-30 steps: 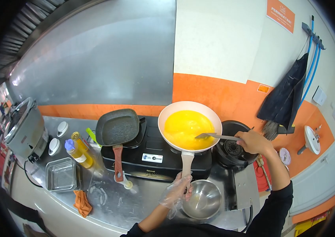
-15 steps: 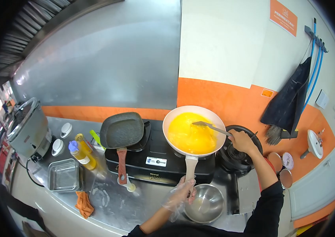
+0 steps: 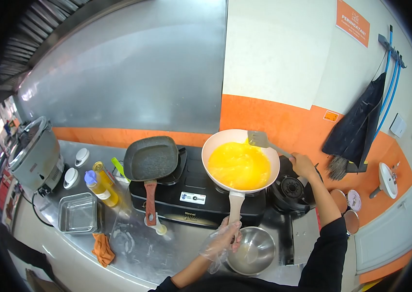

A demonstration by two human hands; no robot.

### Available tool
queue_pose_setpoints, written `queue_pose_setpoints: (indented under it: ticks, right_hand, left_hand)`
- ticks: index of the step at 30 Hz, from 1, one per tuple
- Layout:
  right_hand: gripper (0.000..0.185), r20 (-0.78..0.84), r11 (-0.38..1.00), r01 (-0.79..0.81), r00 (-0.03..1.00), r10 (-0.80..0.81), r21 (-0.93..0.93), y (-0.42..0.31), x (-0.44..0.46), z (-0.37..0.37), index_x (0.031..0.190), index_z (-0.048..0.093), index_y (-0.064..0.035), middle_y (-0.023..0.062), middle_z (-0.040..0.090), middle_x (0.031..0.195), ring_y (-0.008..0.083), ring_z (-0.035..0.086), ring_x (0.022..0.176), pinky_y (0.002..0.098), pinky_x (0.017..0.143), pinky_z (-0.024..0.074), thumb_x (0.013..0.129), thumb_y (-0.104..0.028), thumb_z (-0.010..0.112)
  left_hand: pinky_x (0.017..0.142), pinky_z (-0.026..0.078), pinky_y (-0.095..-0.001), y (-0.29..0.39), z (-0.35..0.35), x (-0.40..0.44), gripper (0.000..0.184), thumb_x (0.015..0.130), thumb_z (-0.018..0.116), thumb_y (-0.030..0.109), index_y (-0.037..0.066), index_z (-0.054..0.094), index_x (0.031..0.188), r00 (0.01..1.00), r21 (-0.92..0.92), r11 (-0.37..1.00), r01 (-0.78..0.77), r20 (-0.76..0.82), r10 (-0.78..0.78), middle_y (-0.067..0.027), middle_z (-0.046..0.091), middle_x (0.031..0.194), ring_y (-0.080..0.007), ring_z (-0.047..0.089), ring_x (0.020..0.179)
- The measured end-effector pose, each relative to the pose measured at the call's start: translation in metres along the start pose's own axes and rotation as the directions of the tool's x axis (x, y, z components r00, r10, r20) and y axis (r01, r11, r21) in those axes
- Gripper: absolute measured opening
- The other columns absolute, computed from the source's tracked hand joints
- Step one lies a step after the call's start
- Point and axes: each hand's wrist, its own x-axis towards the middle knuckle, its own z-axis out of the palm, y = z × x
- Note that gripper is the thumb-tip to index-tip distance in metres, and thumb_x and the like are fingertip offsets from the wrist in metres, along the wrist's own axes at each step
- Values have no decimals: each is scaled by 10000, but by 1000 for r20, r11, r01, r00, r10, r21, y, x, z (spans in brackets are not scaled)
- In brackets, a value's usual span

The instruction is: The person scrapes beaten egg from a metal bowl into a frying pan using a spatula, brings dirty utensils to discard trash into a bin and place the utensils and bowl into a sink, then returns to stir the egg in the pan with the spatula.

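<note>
A pale frying pan (image 3: 209,171) sits on the right burner of the black gas stove (image 3: 206,215), with yellow beaten egg (image 3: 239,168) spread over its inside. My left hand (image 3: 224,238), in a clear plastic glove, is closed round the pan's light handle (image 3: 236,207). My right hand (image 3: 303,166) grips the handle of a grey spatula (image 3: 259,139); its flat blade is over the pan's far right rim, above the egg. Just below the pan handle, beside my left hand, stands a steel mixing bowl (image 3: 257,253) with a little residue inside.
A dark square grill pan (image 3: 151,159) rests on the left burner. Further left are oil bottles (image 3: 105,191), a wire-mesh basket (image 3: 78,215), an orange cloth (image 3: 103,249) and a large rice cooker (image 3: 35,158). Right of the pan is another black burner (image 3: 291,187).
My right hand has lifted the spatula out of the egg and moved it up and right to the pan's far rim. My left hand stays on the handle.
</note>
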Motion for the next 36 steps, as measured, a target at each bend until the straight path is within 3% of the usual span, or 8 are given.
queue_pose_setpoints:
  ticks: [10,16,21,25,27,32,36]
  right_hand:
    - [201,-6,994,8,1000,-9,-105,-55,-46,-51,1033,649,-99,208,661,826,408,636,784,494,712,498,892,-222,576]
    - [250,1,970,132,991,-135,-205,-93,-91,-113,1105,682,-198,153,655,729,338,636,681,454,616,487,868,-226,606]
    - [208,91,926,189,982,-168,-327,-111,-112,-147,1012,727,-234,90,643,671,278,613,601,390,572,458,813,-211,671]
    - [200,102,896,255,967,-234,-363,-109,-116,-142,1000,730,-239,78,628,644,271,601,581,380,549,452,812,-210,668]
    - [219,101,882,357,934,-343,-307,-106,-114,-129,1033,719,-225,94,633,632,266,625,590,386,537,467,835,-203,628]
    - [252,58,873,353,933,-355,-336,-111,-110,-98,1051,710,-233,110,620,635,287,627,610,401,542,475,812,-183,651]
    - [283,155,880,323,946,-286,-347,-119,-100,-85,1118,673,-224,119,620,648,307,629,625,420,537,476,841,-195,616]
  left_hand:
    - [371,379,-289,-6,-4,5,444,956,524,359,177,306,1297,1000,-14,1000,-9,8,9,-47,485,632,-132,442,410]
    - [375,392,-294,-3,-1,2,459,957,521,361,170,307,1315,1000,-16,1000,-7,4,7,-54,486,638,-133,438,406]
    - [378,396,-298,-3,-1,3,465,957,522,351,168,302,1323,1000,-13,1000,-5,-2,5,-56,479,642,-137,436,407]
    - [380,396,-301,-1,0,2,459,959,517,345,168,296,1321,1000,-1,1000,9,-16,-9,-56,480,645,-137,437,411]
    - [380,395,-303,-1,0,2,453,963,508,342,172,281,1317,1000,-19,1000,6,1,-6,-57,480,646,-136,436,412]
    - [381,396,-304,-2,-2,3,452,966,499,343,176,266,1315,1000,7,1000,-4,17,4,-57,475,644,-137,436,412]
    - [381,396,-304,-1,-1,2,462,966,498,344,172,258,1321,1000,4,1000,6,11,-6,-57,475,642,-138,435,409]
